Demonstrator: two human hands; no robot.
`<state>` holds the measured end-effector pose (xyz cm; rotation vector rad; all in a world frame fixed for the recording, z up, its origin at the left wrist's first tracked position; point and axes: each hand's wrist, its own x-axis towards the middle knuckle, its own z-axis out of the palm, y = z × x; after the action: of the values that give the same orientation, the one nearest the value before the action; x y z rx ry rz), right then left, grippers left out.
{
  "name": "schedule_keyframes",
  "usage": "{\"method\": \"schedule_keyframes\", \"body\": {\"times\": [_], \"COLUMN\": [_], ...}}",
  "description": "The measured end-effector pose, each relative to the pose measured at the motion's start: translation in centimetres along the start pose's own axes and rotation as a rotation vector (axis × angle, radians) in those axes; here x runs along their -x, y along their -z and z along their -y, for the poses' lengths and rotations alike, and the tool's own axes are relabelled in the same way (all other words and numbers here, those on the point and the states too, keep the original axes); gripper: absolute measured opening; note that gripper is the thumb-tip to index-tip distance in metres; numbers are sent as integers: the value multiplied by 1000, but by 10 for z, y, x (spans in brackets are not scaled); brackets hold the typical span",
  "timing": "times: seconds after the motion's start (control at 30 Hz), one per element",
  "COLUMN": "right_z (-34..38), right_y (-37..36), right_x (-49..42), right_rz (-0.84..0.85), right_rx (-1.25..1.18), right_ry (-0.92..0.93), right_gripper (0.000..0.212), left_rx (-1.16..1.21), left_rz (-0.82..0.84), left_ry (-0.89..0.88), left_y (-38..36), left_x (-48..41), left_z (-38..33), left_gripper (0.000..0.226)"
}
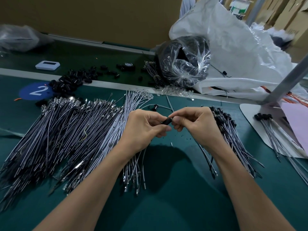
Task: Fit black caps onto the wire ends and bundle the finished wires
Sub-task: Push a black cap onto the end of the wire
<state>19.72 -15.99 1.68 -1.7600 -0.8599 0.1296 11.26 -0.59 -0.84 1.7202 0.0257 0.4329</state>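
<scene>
Light's soft and fairly even, coming from overhead, with one dark blob of shadow on the green mat point(175, 205) near the centre. There are white glare streaks on the clear plastic bag point(183, 64), and the wire tips point(70, 100) glint. Fisheye bends the pale rail point(116, 85). The grey bag point(18, 37) far left is smeary.

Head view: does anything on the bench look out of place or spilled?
Yes. Loose black caps are strewn across the grey divider strip rather than in one heap, and one capped wire lies alone just beyond the left hand, apart from the capped pile. Nothing looks damaged.
</scene>
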Motion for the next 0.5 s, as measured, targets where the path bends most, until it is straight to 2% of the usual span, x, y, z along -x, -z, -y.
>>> {"method": "schedule_keyframes", "body": {"times": [0.5], "right_z": [2], "right_y": [11], "right_x": [-1], "right_rz": [33], "right_rx": [42], "right_ry": [24], "right_gripper": [26], "left_rx": [51], "left_rz": [19], "left_ry": [-10], "left_y": [-3], "left_x": [0], "left_z": [0], "left_gripper": [20]}}
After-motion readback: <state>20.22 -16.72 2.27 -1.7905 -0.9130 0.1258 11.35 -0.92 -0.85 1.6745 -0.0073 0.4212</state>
